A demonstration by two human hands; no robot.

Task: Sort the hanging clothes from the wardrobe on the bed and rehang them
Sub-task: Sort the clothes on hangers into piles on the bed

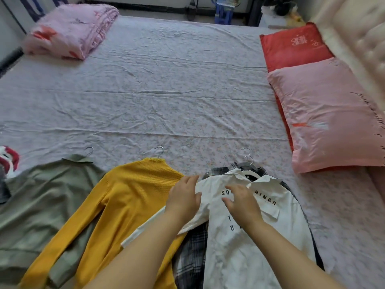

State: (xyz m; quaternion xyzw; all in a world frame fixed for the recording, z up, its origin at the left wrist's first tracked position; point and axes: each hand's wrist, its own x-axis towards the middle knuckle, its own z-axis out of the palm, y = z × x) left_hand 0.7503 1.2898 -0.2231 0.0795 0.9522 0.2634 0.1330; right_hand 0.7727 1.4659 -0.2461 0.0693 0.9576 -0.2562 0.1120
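Spread across most of the room, the bed (166,80) wears a wrinkled pale floral sheet, with a cream tufted headboard (358,34) along its right side. Against that headboard lie a pink pillow (325,113) and, partly beneath and beyond it, a red pillow (291,46); a folded pink quilt (70,30) sits at the far left corner. Along the near edge, clothes on hangers are laid in a row: an olive green shirt (37,205) at the left, a mustard yellow sweater (129,201) overlapping it, and a white shirt (250,247) with black lettering lying on top of a black and white plaid shirt (191,253). A red and white garment (8,159) peeks in at the far left edge. The left hand (184,197) rests flat on the white shirt's shoulder, fingers loosely apart and gripping nothing. The right hand (241,203) presses open-palmed on the shirt's chest, covering some letters, fingers spread. Silver hanger hooks (248,155) stick out above the collars, pointing toward mid-bed.
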